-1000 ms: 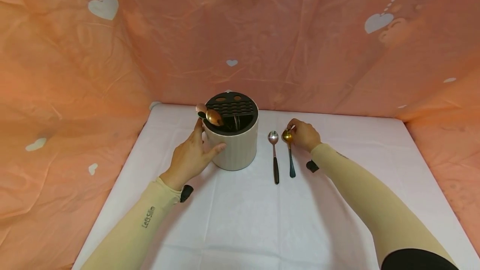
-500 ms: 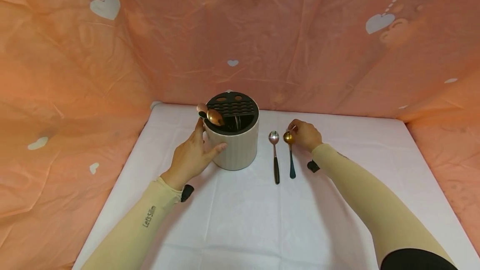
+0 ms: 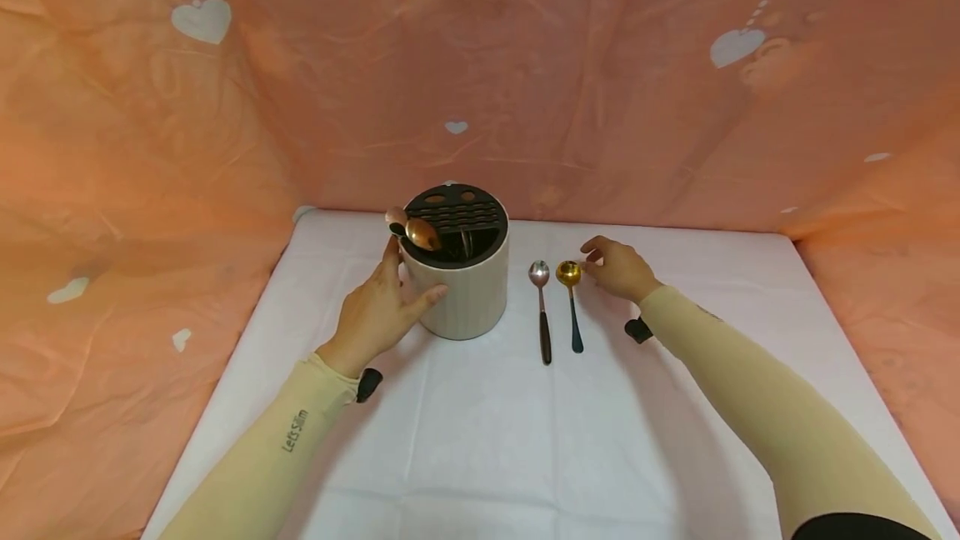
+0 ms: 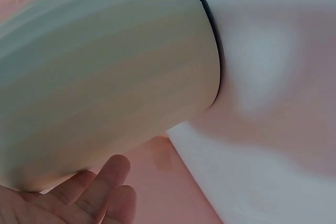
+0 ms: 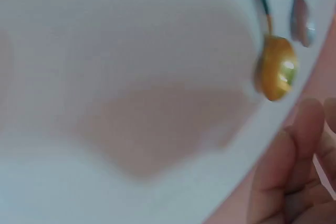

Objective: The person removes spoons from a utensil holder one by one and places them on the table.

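Observation:
In the head view, my left hand (image 3: pixel 375 302) rests against the left side of a pale ribbed utensil holder (image 3: pixel 465 302), thumb toward its front. Its fingers (image 4: pixel 105 187) lie extended beside the holder's wall in the left wrist view. Two copper-coloured spoons (image 3: pixel 422 234) stick up from the holder's black top. My right hand (image 3: pixel 618 267) hovers just right of a gold spoon (image 3: pixel 568 273) with a dark green handle, its fingers loosely bent and holding nothing. Left of that spoon lies a silver-bowled spoon (image 3: pixel 539 274) with a dark brown handle. Both spoons point handle toward me.
A white cloth (image 3: pixel 480 440) covers the table. Orange-pink fabric (image 3: pixel 525 90) with white hearts hangs behind it and at both sides. The holder's black slotted lid (image 3: pixel 457 208) has round holes at the back and a wide opening in front.
My right hand has drawn away to the right from the gold spoon's bowl, which now shows fully. The left hand and holder stay put; the head view has shifted slightly.

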The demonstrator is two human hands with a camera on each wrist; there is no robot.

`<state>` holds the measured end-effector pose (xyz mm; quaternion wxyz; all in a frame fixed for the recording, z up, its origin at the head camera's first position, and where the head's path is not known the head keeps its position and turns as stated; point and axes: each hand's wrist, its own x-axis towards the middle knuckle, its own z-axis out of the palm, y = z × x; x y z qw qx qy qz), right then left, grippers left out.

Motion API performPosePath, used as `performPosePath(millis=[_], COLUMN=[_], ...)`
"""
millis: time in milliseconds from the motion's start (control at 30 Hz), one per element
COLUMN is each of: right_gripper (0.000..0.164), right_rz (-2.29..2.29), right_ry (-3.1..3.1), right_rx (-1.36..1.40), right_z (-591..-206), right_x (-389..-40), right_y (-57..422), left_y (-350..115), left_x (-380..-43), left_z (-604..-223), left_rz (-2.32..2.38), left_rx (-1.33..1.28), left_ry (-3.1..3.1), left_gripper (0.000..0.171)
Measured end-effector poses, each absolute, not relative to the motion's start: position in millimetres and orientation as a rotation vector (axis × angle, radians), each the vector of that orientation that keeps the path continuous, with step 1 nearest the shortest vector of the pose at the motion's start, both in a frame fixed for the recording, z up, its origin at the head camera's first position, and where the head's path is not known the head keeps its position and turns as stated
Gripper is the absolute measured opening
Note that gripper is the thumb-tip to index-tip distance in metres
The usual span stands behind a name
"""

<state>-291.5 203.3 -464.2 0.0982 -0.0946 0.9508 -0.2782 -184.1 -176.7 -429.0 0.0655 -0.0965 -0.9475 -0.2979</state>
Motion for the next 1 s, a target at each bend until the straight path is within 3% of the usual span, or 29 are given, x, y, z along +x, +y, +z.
performPosePath(millis=[500,1000], right_gripper=[0.03,0.036], right_rz=[-0.869,-0.826], right_ry=[2.848,2.89], right_rx=[-0.463,-0.815], right_z=[-396.9,-348.9], right_x=[-253.8,-239.7], right_y=[211.5,142.6], left_y=[-172.1,-171.7], left_x=[-184.8,-183.7], left_z=[-426.6,-425.1], left_rz=[-0.902,-0.88], left_rx=[-0.208,-0.211], left_ry=[-2.88,-2.889], left_gripper=[0.119,0.116])
